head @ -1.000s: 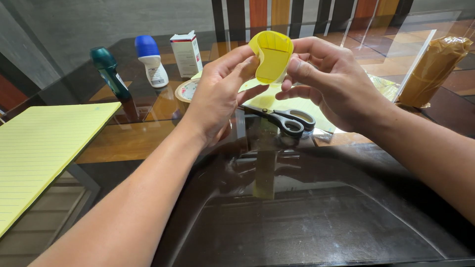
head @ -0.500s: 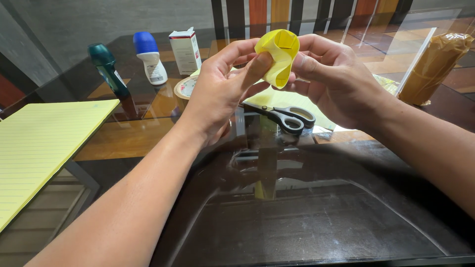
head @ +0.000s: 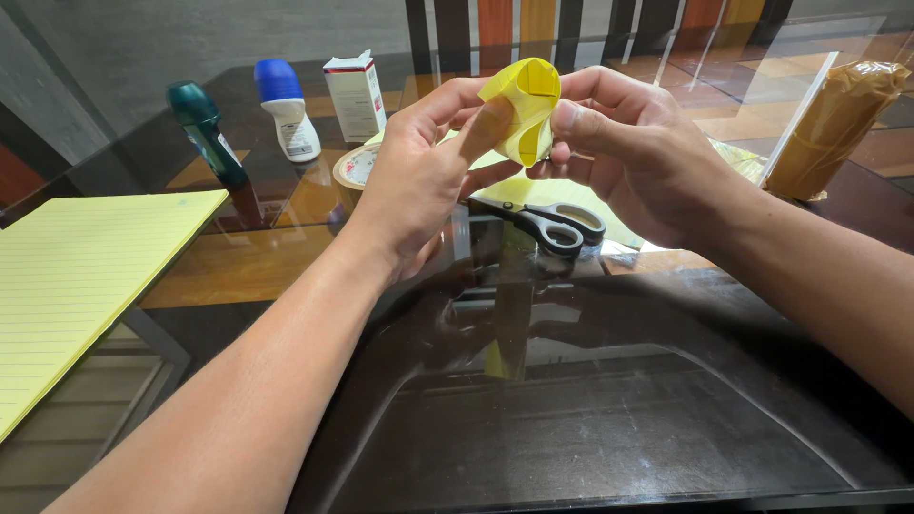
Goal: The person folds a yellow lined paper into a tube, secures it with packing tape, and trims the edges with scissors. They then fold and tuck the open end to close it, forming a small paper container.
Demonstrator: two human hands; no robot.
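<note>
Both hands, left hand (head: 419, 181) and right hand (head: 633, 157), are gripping the yellow paper piece (head: 524, 107), now curling it tighter than a second ago above the scissors (head: 547, 225).

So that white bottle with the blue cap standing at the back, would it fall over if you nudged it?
Probably, yes. The white bottle with the blue cap stands upright, tall for its narrow footprint, so a push near the top would likely tip it. The glass table looks smooth, so a low push might slide it instead. Once down, its rounded body would probably roll.
</note>
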